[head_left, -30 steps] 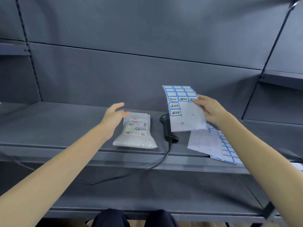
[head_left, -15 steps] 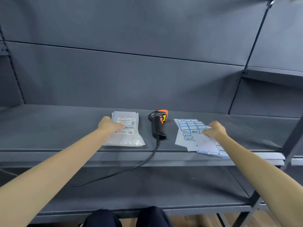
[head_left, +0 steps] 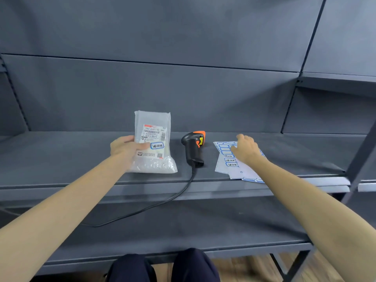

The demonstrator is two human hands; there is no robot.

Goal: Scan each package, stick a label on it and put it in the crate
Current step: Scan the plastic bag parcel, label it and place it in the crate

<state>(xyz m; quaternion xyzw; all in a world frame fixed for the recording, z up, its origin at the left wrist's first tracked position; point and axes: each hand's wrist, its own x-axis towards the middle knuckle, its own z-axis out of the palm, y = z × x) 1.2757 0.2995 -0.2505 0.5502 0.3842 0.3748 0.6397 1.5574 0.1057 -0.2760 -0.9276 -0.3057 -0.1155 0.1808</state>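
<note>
Soft, even, cool light falls from above on the grey shelf (head_left: 61, 155), leaving only faint shadows just beneath the scanner (head_left: 193, 148). No harsh glare. Wide-angle distortion bends the uprights far from the scanner; the frame looks slightly soft throughout.

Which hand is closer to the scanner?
Left, narrowly, as far as this view shows. The left hand grips the package just left of the scanner. The right hand rests on the label sheets, farther to its right.
</note>
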